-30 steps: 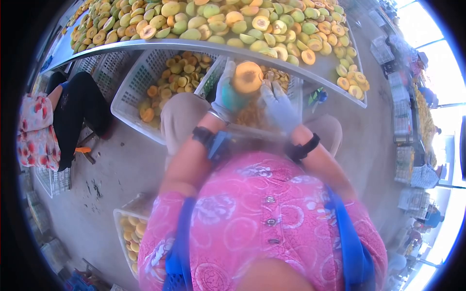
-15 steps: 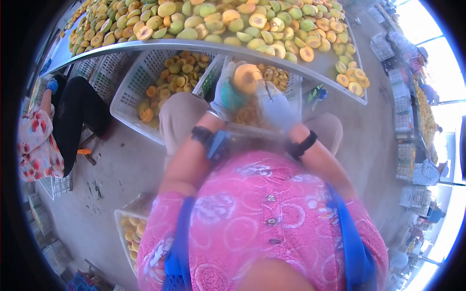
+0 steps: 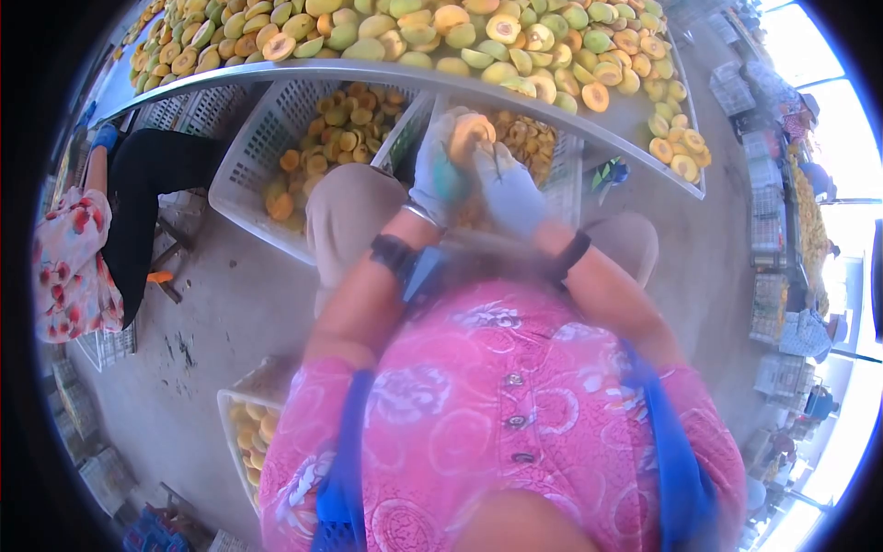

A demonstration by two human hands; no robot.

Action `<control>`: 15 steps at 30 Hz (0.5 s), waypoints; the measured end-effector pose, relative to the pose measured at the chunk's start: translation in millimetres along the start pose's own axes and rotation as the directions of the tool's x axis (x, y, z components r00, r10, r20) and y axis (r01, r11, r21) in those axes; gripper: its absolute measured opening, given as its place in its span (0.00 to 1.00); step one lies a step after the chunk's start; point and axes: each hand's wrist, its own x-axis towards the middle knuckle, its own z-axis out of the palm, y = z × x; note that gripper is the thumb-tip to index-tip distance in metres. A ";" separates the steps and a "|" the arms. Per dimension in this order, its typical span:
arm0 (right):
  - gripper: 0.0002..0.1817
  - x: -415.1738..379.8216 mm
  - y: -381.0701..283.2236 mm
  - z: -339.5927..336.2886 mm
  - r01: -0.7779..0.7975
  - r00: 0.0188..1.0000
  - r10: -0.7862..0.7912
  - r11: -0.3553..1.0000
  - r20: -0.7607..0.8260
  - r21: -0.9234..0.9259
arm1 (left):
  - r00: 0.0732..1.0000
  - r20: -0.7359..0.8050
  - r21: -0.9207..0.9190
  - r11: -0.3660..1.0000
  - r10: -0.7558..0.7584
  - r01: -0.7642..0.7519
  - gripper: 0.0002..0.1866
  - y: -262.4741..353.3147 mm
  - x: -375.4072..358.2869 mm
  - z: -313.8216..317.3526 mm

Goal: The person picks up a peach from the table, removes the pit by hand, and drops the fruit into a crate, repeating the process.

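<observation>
A yellow-orange peach half (image 3: 471, 134) is held in my left hand (image 3: 436, 173), whose white glove has a green patch. My right hand (image 3: 509, 188), gloved in white, is closed with its fingertips against the fruit's lower right side. Whatever its fingers pinch is hidden from me. Both hands are over a white crate (image 3: 567, 175) with yellow-brown fruit pieces in it, just below the edge of the metal table (image 3: 405, 74). Many halved peaches (image 3: 441, 37) are heaped on that table.
Left of my knee a white crate (image 3: 241, 198) holds more peach halves. Another crate (image 3: 241, 397) of fruit stands behind by my left side. A co-worker in dark trousers (image 3: 152, 198) sits at the left. Stacked crates (image 3: 763, 221) and other people line the right.
My right hand has turned and come in closer against the peach half. The cut face now shows less, and my left hand stays around the fruit. The view has shifted slightly.
</observation>
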 end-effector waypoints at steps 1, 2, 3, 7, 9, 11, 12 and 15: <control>0.24 0.2 2.1 2.5 0.045 0.999 -0.045 0.999 -0.013 0.000 | 0.998 0.040 0.054 0.997 0.049 -0.051 0.16 3.5 -1.7 -1.4; 0.24 0.2 -0.7 2.6 0.044 0.999 -0.044 0.999 -0.009 -0.001 | 0.992 0.082 0.105 0.989 0.095 -0.103 0.17 7.2 -3.2 -1.5; 0.23 -1.2 -4.3 2.2 0.017 1.000 -0.018 0.999 0.017 0.029 | 0.993 0.078 0.105 0.990 0.091 -0.099 0.17 3.9 -3.3 -2.4; 0.22 1.2 9.8 15.8 -0.077 0.993 0.056 0.975 0.108 0.206 | 0.990 -0.099 -0.197 0.977 -0.100 0.079 0.19 11.5 -4.3 6.1; 0.22 2.5 18.6 22.8 -0.061 0.994 0.035 0.961 0.100 0.270 | 0.978 -0.133 -0.240 0.963 -0.160 0.125 0.20 17.5 -6.2 7.4; 0.21 1.0 11.0 19.2 -0.040 0.996 0.012 0.942 0.086 0.333 | 0.985 -0.114 -0.170 0.979 -0.129 0.109 0.19 17.0 -3.9 4.0; 0.21 -3.2 -11.0 6.9 -0.234 0.960 0.152 0.897 0.236 0.375 | 0.986 -0.110 -0.166 0.980 -0.126 0.107 0.19 14.7 -0.5 -0.2; 0.21 -9.8 -12.6 -1.5 -0.459 0.864 0.261 0.759 0.431 0.461 | 0.986 0.063 -0.236 0.957 -0.156 0.166 0.19 1.7 6.2 -13.7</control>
